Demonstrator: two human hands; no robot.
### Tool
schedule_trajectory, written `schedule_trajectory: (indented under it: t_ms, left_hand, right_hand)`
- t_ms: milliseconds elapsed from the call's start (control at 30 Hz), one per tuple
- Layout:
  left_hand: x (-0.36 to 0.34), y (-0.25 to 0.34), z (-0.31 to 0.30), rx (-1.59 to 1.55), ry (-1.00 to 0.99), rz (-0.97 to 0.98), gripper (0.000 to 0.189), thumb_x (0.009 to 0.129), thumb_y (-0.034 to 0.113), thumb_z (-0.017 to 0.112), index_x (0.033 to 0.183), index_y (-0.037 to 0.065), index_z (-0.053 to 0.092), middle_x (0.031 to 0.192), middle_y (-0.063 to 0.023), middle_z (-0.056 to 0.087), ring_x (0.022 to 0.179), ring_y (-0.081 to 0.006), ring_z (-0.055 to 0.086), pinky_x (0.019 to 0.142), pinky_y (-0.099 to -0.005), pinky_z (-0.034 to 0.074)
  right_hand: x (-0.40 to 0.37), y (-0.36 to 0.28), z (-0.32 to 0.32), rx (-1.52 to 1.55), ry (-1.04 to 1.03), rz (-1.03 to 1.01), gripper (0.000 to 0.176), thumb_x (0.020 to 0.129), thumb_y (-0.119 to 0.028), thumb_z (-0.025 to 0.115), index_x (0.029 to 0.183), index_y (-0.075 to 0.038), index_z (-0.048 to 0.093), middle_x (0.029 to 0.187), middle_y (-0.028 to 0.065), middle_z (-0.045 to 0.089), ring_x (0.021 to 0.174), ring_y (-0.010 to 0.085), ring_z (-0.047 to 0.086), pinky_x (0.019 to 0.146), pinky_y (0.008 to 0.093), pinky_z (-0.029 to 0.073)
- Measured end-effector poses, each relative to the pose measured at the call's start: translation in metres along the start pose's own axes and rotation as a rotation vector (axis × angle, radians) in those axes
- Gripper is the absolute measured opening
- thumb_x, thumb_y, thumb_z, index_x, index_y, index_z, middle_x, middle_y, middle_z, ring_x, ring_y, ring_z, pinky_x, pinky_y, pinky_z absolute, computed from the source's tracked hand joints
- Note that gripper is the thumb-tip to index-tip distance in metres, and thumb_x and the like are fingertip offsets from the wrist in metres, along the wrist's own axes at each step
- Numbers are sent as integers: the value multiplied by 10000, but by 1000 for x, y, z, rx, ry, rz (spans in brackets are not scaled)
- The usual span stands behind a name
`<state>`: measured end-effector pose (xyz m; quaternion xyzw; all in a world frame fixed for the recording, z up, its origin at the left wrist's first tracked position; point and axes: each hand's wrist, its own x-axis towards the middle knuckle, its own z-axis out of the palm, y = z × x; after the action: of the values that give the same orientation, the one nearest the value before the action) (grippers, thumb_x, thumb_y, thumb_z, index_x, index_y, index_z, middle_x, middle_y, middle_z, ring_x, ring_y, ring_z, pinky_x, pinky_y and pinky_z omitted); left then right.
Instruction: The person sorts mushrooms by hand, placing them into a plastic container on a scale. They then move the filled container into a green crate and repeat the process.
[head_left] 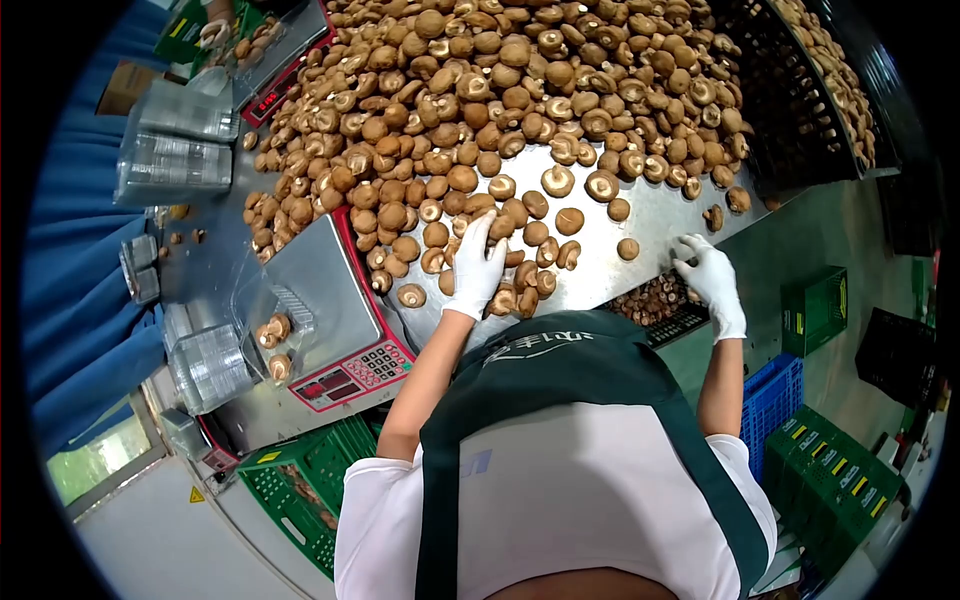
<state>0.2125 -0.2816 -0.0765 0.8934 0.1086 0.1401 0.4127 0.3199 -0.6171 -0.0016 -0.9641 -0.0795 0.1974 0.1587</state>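
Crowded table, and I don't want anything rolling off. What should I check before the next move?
1. Left hand steady: ok, flat on the mushrooms.
2. Right hand grip: cannot tell, fingers curled at the table edge.
3. Edge clear: not ok, stray mushrooms lie close to it.
4. Dark crate below the edge: ok, in place.
5. Scale display: cannot tell, too small.

Bright, even light — heavy fisheye warp, black vignette corners

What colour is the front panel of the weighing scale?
Red; the scale shows best in the head view.
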Motion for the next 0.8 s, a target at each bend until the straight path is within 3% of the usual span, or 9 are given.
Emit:
schedule_trajectory:
  t_ms: [233,300,433,500,533,567,667,733,800]
  left_hand:
    - [-6,9,-20,206,30,84,490,813,152,625,1274,59,491,1273,-168,500,1161,-344,488,973,-399,400]
    - [-18,10,-35,188,1,24,553,785,196,668,1289,69,479,1330,-174,447,1187,-356,458,993,-414,375]
    - [-54,5,-59,260,-68,-128,685,737,281,728,1324,78,436,1396,-187,371,1266,-379,375,1036,-431,337]
    - [-72,3,-64,265,-83,-168,697,733,279,731,1328,76,430,1396,-190,368,1264,-379,377,1034,-434,340]
    - [-81,4,-65,266,-81,-171,697,733,279,731,1328,76,430,1396,-190,368,1264,-379,377,1034,-434,340]
    - [-89,4,-66,258,-86,-187,697,732,278,732,1327,74,430,1397,-192,365,1259,-383,379,1031,-434,343]
    - [-101,1,-62,250,-118,-234,697,733,273,729,1328,71,427,1400,-197,356,1248,-391,387,1026,-430,349]
    - [-103,-1,-53,288,-152,-247,702,747,265,715,1344,72,402,1406,-202,343,1233,-393,400,1015,-425,361]
    - [-99,2,-48,308,-160,-243,705,750,264,711,1350,73,393,1407,-202,343,1232,-390,401,1013,-426,363]
  right_hand:
    - [16,-66,79,65,17,-143,346,743,-188,652,1063,-63,612,947,176,645,886,349,618,787,411,503]
    - [13,-76,120,299,61,-381,427,741,-164,677,1141,-54,577,972,188,640,890,338,625,774,380,504]
    - [0,-103,116,422,-60,-481,440,759,-142,657,1179,-52,558,957,212,638,887,352,626,777,383,508]
    - [7,-99,110,273,-83,-443,427,780,-145,638,1193,-70,560,993,217,634,889,351,630,776,377,512]
    - [15,-97,107,232,-45,-430,406,789,-150,629,1185,-80,572,1020,213,631,889,343,634,768,376,517]
    - [18,-95,102,248,56,-352,350,797,-171,582,1145,-138,602,930,128,665,892,315,630,765,389,512]
    - [35,-105,82,190,124,-327,325,782,-159,602,1102,-101,598,901,128,657,863,318,628,737,392,510]
    - [50,-105,96,81,295,-573,338,769,-165,626,1091,-71,584,899,136,645,859,322,624,731,396,507]
    - [57,-109,102,76,221,-552,364,766,-170,641,1109,-66,581,924,149,644,869,320,624,755,399,504]
